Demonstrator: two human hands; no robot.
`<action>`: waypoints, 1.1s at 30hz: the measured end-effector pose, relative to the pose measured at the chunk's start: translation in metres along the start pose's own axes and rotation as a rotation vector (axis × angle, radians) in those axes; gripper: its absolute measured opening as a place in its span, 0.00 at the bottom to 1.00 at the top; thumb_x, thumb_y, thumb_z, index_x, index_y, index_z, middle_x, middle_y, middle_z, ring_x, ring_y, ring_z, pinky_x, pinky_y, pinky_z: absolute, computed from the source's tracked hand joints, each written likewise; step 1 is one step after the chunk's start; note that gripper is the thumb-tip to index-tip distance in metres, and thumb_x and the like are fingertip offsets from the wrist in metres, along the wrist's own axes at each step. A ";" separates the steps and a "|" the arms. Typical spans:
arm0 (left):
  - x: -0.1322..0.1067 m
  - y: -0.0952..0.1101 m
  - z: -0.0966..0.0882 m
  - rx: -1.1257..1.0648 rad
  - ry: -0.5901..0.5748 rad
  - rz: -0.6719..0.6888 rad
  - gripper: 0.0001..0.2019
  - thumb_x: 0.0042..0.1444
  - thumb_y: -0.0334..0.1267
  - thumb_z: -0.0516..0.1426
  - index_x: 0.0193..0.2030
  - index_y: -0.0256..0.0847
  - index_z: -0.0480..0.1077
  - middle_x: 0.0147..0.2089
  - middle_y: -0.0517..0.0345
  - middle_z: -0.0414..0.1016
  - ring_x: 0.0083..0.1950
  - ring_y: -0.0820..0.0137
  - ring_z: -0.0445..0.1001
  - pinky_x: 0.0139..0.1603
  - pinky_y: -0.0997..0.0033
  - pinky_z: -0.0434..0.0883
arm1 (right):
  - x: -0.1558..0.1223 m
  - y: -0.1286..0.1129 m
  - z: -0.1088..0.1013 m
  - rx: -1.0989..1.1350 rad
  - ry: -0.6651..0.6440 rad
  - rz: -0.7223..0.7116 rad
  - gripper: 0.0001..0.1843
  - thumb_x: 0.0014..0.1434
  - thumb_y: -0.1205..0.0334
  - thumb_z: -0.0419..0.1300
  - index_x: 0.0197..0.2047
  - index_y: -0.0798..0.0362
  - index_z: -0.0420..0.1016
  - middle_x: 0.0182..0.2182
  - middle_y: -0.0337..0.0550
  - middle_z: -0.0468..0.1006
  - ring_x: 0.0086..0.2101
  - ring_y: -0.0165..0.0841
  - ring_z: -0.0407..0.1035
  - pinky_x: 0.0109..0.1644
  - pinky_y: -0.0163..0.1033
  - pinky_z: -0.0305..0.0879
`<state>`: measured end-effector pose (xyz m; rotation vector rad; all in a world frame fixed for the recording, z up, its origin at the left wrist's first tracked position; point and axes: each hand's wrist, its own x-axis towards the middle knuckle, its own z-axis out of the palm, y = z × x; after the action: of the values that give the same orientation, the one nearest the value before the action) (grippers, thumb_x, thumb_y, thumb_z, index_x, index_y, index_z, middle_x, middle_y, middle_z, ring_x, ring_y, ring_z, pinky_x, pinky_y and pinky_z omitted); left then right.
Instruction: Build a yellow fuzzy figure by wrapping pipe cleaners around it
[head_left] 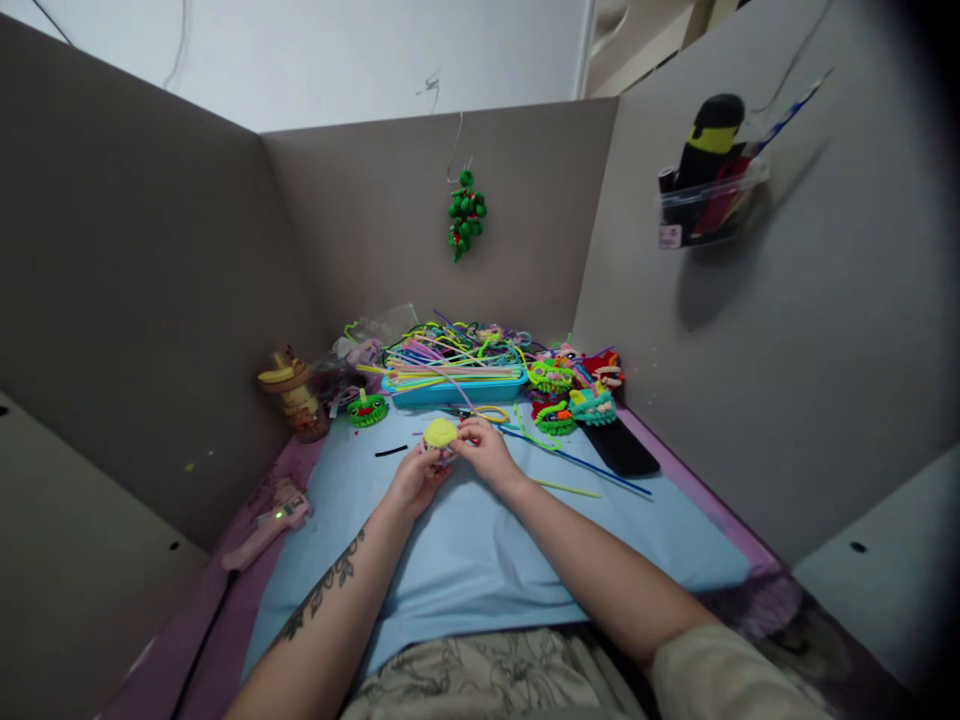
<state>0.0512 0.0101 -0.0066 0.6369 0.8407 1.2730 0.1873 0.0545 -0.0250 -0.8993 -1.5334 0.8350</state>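
Near the middle of the blue cloth, my left hand (pixel 421 478) is closed around a small pipe-cleaner figure (pixel 440 433) with a fuzzy yellow top and a purplish lower part. My right hand (pixel 484 450) meets it from the right, its fingertips pinched at the figure's edge; whether they grip the figure or a tiny piece is hidden. Behind the hands lie scissors (pixel 491 413) with yellow handles. A short black pipe cleaner (pixel 391 451) rests left of the figure. Blue pipe cleaners (pixel 592 466) and a yellow-green one (pixel 570 489) extend to the right.
A blue tray (pixel 457 395) heaped with pipe cleaners stands at the back. Finished-looking fuzzy figures (pixel 592 405) cluster right, by a black phone-like slab (pixel 621 447). At left are a green figure (pixel 367 408), a cup (pixel 296 398) and a pink glue gun (pixel 271 530) with its cord. Grey partitions (pixel 442 220) surround the table.
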 end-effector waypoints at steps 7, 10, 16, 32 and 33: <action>-0.004 -0.001 0.003 0.031 0.004 0.013 0.20 0.36 0.23 0.61 0.40 0.38 0.70 0.27 0.62 0.74 0.27 0.74 0.71 0.33 0.74 0.69 | -0.001 0.002 0.003 -0.006 0.019 -0.017 0.04 0.46 0.63 0.64 0.23 0.53 0.75 0.35 0.44 0.71 0.42 0.35 0.67 0.50 0.40 0.61; -0.003 0.000 0.003 0.034 0.001 0.048 0.21 0.36 0.23 0.61 0.41 0.38 0.69 0.30 0.61 0.75 0.30 0.74 0.72 0.34 0.73 0.69 | -0.001 0.002 0.003 -0.006 0.012 -0.016 0.04 0.46 0.63 0.63 0.22 0.53 0.74 0.34 0.44 0.71 0.41 0.35 0.67 0.49 0.40 0.61; 0.004 0.002 -0.006 0.062 0.140 0.184 0.23 0.38 0.30 0.63 0.44 0.40 0.64 0.40 0.56 0.71 0.34 0.74 0.72 0.32 0.76 0.68 | 0.000 -0.002 0.000 -0.028 0.053 -0.035 0.08 0.48 0.62 0.62 0.21 0.53 0.71 0.31 0.42 0.70 0.37 0.34 0.67 0.44 0.39 0.63; 0.002 0.006 -0.011 0.586 0.152 0.485 0.26 0.39 0.41 0.65 0.47 0.35 0.68 0.32 0.55 0.76 0.31 0.69 0.72 0.33 0.72 0.68 | -0.006 -0.005 0.001 -0.188 -0.057 -0.067 0.05 0.49 0.65 0.62 0.24 0.54 0.72 0.30 0.40 0.68 0.30 0.31 0.63 0.35 0.36 0.61; 0.002 0.007 -0.011 0.588 0.151 0.482 0.27 0.39 0.41 0.65 0.48 0.35 0.67 0.29 0.57 0.75 0.30 0.71 0.71 0.32 0.73 0.67 | -0.005 -0.005 0.001 -0.191 -0.067 -0.072 0.04 0.49 0.65 0.62 0.24 0.54 0.72 0.30 0.40 0.68 0.30 0.30 0.63 0.35 0.36 0.60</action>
<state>0.0385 0.0125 -0.0076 1.2806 1.2534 1.5219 0.1864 0.0474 -0.0231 -0.9556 -1.7158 0.6803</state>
